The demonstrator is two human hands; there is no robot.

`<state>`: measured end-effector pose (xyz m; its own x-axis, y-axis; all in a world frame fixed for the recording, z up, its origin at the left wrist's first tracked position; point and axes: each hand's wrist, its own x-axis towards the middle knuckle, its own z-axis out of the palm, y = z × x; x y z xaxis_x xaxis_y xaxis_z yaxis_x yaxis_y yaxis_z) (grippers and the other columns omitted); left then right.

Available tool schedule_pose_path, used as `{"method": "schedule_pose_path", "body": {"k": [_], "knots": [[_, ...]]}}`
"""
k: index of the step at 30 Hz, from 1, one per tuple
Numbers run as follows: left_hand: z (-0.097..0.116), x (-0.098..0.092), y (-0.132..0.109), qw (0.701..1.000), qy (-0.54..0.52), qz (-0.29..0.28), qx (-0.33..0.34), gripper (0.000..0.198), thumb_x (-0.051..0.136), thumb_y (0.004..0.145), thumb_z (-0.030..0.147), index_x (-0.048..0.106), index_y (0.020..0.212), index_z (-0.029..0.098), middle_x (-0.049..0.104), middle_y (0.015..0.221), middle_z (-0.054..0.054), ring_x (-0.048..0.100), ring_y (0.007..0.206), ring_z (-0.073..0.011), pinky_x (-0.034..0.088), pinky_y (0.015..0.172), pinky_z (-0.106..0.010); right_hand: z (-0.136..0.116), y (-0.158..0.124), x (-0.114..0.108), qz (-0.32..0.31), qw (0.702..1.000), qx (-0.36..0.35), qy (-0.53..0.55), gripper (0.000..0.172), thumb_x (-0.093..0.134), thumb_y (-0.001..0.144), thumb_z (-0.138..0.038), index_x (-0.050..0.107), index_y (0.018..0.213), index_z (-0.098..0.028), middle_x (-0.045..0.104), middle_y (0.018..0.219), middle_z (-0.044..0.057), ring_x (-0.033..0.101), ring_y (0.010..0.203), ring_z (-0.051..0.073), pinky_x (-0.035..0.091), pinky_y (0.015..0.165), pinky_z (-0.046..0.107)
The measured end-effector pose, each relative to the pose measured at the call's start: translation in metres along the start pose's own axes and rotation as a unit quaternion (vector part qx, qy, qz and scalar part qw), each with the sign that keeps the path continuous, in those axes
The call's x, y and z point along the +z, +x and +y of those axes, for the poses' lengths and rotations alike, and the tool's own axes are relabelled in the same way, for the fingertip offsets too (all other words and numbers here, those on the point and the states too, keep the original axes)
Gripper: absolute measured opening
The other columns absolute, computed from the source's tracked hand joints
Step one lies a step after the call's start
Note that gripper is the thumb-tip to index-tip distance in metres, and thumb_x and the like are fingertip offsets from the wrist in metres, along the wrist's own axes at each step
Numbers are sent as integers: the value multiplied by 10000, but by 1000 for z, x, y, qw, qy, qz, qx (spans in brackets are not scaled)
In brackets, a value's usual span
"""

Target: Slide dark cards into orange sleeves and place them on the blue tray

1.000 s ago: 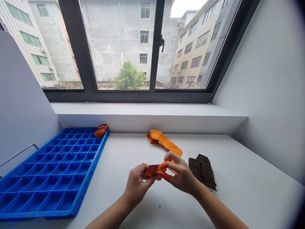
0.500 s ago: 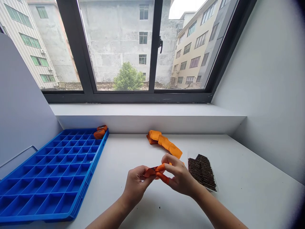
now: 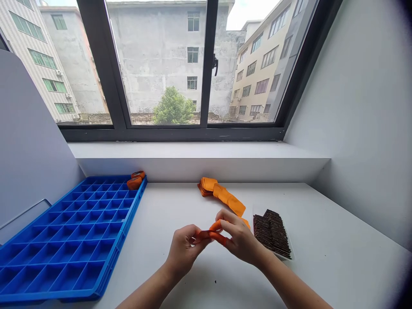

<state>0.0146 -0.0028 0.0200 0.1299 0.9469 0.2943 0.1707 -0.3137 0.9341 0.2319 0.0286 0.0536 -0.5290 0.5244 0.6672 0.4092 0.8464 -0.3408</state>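
Above the white table, my two hands meet over a small folded orange piece (image 3: 202,234), which looks like cloth or thin leather. My left hand (image 3: 183,249) pinches its left end between thumb and fingers. At its right end, the thumb and forefinger of my right hand (image 3: 240,240) close on it; both carry orange coverings that look like finger cots (image 3: 219,238). Fingers hide part of the piece. Just beyond my right hand lies a fanned row of flat orange pieces (image 3: 229,199), trailing from a stack (image 3: 207,185).
Right of my hands, a clear tray (image 3: 292,253) holds tightly packed thin dark brown pieces (image 3: 272,234). A blue compartment tray (image 3: 109,262) stands left, with two orange rolled items (image 3: 134,183) in its far right corner. A window sill (image 3: 199,150) bounds the back.
My hands stay together in nearly the same place. The dark gap seen between the orange layers has closed up, and the right fingers have shifted slightly left. The view has tilted a little.
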Motion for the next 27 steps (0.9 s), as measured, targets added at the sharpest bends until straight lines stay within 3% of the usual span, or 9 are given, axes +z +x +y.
{"method": "schedule_pose_path", "body": {"k": [6,11,27], "knots": [[14,-4,-3,993,78,-48,70,85,759,931,271,723,944,196,723,928,-51,659,821,-183,544,697,-285,0,-1,6,-3,1000,-2,-9,164,610,1102,-285,611,953,-216,607,922,27,563,749,148,485,659,286],[17,-8,-4,991,76,-34,107,174,681,969,193,714,1138,223,707,1083,-76,680,923,-192,588,718,-290,1,-2,10,-17,1000,7,-1,185,591,1107,-295,580,940,-216,595,938,30,548,749,149,488,670,283],[17,-18,5,991,50,-35,119,150,695,1004,249,844,1009,234,729,947,-68,696,869,-178,601,684,-255,9,-7,15,-37,999,12,-29,170,553,1094,-218,589,927,-217,640,852,23,542,714,166,413,641,288]]}}
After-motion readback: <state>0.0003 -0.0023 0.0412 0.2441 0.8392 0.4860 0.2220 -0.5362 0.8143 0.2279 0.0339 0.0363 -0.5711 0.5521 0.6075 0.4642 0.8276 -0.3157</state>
